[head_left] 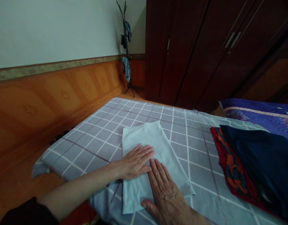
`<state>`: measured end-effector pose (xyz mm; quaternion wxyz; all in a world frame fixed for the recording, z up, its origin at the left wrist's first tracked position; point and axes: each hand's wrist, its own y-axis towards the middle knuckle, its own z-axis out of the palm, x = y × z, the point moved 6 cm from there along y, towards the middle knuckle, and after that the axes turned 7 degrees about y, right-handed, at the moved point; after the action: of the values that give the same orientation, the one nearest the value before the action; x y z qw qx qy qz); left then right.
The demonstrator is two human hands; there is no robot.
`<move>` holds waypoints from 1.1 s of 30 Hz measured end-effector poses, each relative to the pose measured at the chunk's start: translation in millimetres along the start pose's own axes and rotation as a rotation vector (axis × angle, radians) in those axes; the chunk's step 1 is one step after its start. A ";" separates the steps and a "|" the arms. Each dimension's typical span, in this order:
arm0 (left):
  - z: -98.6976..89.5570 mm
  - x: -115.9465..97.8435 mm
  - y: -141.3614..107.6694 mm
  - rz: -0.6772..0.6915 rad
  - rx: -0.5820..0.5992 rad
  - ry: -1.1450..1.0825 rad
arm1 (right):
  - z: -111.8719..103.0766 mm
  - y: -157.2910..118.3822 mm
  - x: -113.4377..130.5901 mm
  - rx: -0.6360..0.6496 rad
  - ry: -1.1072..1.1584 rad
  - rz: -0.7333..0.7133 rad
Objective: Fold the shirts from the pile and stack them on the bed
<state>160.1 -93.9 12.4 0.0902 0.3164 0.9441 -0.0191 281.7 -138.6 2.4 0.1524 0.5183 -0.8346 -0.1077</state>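
A pale, light-coloured folded garment (155,134) lies flat on a grey checked bedspread (94,137); its exact kind cannot be made out. My left hand (135,162) rests palm down across its middle, fingers stretched toward the right. Close beside it, my right hand (166,190) lies flat on the lower part of the cloth, fingers pointing away from me and thumb spread out. The fingertips of the right hand nearly meet the left thumb. Neither hand grasps anything; both press on the fabric.
Folded clothes in dark blue (256,153) and red with orange pattern (235,172) are stacked at the right. Beyond them is a purple patterned cover (261,109). A dark red wardrobe (181,53) and a coat stand (127,47) stand at the back. An orange-panelled wall (64,90) runs along the left.
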 end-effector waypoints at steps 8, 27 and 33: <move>-2.1 93.3 -3.2 -0.215 0.069 0.128 | -0.7 -2.6 -0.8 -0.069 -0.056 -0.038; 2.6 32.6 59.3 0.020 0.094 0.069 | -10.4 -2.9 -40.5 -0.059 -0.110 0.175; 5.7 32.9 88.1 0.048 0.074 0.092 | 1.1 -6.8 -48.0 -0.008 -0.079 0.219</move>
<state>188.1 -4.5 2.6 0.0356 0.3425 0.9381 -0.0372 307.0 -98.5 -7.8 0.1321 0.4188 -0.8912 -0.1141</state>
